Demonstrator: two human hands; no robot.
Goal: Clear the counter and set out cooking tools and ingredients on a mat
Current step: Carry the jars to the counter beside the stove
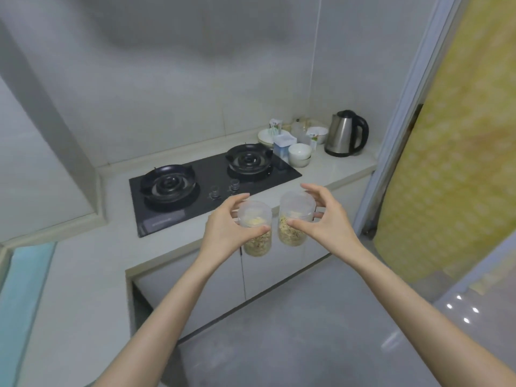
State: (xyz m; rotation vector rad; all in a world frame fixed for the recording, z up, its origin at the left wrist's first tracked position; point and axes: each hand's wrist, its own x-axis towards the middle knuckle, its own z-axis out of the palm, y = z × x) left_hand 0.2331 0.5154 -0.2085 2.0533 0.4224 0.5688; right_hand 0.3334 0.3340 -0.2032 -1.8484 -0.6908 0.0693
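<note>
At the centre of the frame two bare forearms reach forward, each hand carrying a clear plastic jar in the air, in front of the near edge of the white counter (83,263). The left hand (227,226) grips the left jar (256,229), its thumb across the front of the wall and its fingers curled round the far side near the lid. The right hand (321,217) holds the right jar (293,219) in the same way, with the thumb pressed to the front and the fingers arched over the lid's edge. Both jars stand upright and just beside each other. Each holds a pale tan, flaky dry food in its lower half, with something yellower on top. Whether their walls touch I cannot tell.

Just above the hands in the frame, a black gas hob (206,177) with two burners is set into the counter. To the right of centre a cluster of kitchenware crowds the back of the counter: stacked white bowls (300,155), a clear box (283,146) beside them, a pile of plates (265,136) nearer the wall, and another small bowl (317,133) — its contents too small to make out. A steel kettle (346,134) with a black handle stands at the far right end of the counter.

Below the jars, white cabinet doors (268,275) run under the counter. Along the right side of the frame hangs a yellow patterned curtain (460,141). At the lower left edge a pale blue strip (22,289) shows — what it is I cannot tell.
</note>
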